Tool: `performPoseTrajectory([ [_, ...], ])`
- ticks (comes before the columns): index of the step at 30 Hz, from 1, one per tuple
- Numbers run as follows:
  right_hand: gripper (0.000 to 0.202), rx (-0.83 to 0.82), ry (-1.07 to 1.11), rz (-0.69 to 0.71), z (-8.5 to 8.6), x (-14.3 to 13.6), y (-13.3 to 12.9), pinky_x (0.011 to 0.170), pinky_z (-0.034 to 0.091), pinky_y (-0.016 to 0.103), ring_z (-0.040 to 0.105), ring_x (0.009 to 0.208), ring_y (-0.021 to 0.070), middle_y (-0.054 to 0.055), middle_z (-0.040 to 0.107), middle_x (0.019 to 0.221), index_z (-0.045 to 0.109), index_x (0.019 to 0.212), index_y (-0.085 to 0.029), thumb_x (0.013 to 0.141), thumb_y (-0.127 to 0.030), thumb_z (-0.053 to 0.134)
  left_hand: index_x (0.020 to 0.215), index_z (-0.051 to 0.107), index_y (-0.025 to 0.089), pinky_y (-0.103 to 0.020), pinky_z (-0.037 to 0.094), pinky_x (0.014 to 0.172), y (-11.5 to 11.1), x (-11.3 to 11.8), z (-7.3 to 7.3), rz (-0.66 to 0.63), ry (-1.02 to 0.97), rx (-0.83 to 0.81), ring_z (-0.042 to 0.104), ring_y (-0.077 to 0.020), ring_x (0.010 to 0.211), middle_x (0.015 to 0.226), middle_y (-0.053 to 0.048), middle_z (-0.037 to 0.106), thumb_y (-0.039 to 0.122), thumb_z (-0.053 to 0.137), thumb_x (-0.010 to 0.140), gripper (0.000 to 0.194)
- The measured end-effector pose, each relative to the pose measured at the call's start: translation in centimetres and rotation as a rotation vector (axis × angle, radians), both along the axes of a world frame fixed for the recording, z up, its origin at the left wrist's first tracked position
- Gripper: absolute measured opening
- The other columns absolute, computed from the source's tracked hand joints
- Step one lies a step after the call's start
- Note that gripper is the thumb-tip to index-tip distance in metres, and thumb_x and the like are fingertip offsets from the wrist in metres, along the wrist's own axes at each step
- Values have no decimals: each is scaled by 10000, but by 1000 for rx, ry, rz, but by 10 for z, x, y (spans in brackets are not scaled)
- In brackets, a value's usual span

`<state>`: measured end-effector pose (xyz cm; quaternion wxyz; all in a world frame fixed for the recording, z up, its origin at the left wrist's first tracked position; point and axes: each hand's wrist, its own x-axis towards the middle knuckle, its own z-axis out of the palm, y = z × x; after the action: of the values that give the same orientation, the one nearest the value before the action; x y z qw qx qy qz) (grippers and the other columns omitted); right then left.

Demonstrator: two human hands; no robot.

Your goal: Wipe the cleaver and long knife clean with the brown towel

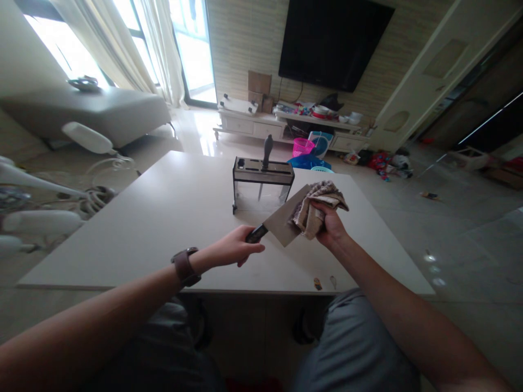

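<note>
My left hand (241,246) is closed around the black handle of a cleaver (281,220), whose broad metal blade points up and to the right above the table. A brown-and-beige cloth (316,209) is bunched in my right hand (332,226) and lies over the far end of the blade, hiding the tip. Just behind the blade stands a knife block (263,188) with clear sides and a dark slotted top. One black-handled tool (267,151) is upright in it, its narrow shaft showing through the clear side.
The white table (134,234) reaches out in front of my knees. Two small items, one a yellowish tag (317,283), lie near its front edge. Beyond it are a pink basket (303,147), a cluttered TV cabinet (261,128) and a wall television (333,43). White chairs (44,222) stand at left.
</note>
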<state>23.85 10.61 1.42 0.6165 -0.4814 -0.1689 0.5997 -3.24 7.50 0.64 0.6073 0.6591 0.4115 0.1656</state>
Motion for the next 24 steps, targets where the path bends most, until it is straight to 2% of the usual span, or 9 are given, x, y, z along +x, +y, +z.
performPoseTrajectory([
  [8,176,7,-12,10,-2,2,2,654,646,346,711,639,191,-12,771,745,703,869,-221,701,-178,739,832,481,215,-190,345,365,0,0,2,-4,2,-5,487,-110,368,461,89,487,381,698,838,273],
  [19,118,-11,-4,-56,9,-8,-4,580,631,307,694,603,169,-12,761,704,707,844,-203,732,-169,700,846,485,213,-191,352,369,-1,0,1,-4,-13,-3,491,-106,380,487,97,488,384,691,850,268],
  [24,138,-13,4,-48,8,-7,-4,590,629,307,699,609,174,-6,766,715,713,854,-198,722,-162,708,834,477,217,-188,345,365,0,0,1,-2,-2,5,487,-107,373,469,96,486,384,687,852,269],
])
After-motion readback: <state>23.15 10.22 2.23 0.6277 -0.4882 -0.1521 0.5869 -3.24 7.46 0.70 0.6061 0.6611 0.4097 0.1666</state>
